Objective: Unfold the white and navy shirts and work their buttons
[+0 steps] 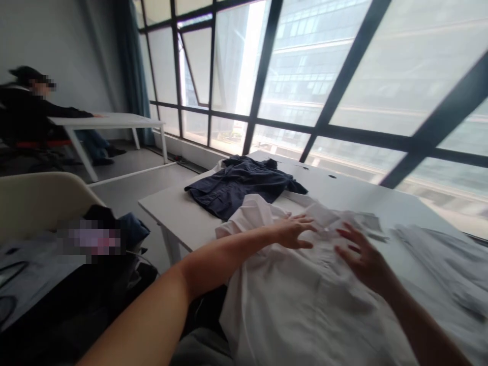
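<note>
Nearest the camera, the person's left hand (293, 230) is resting open on a rumpled white cotton shirt (305, 300), its fingers spread and clasping nothing. The right hand (362, 256) is hovering open just beside it with its fingers splayed, apparently gripping nothing, though motion blur makes any contact with the cloth hard to judge. The white shirt is lying spread across the near end of a long white table (335, 190), wrinkled and showing no neat fold. Left of the table, a cream padded chair back (38, 203) is standing near a heap of dark cloth (76, 300), which is partly pixelated. Further along the table, just beyond the white shirt, a crumpled navy button-up shirt (240, 185) is lying bunched and unfolded too. Past the table's far edge, a tall window with dark metal frames (381, 76) is filling the view. Well left of the table, a seated person (30, 117) dressed in black is resting a hand (97, 115) on a second white table (125, 120).
</note>
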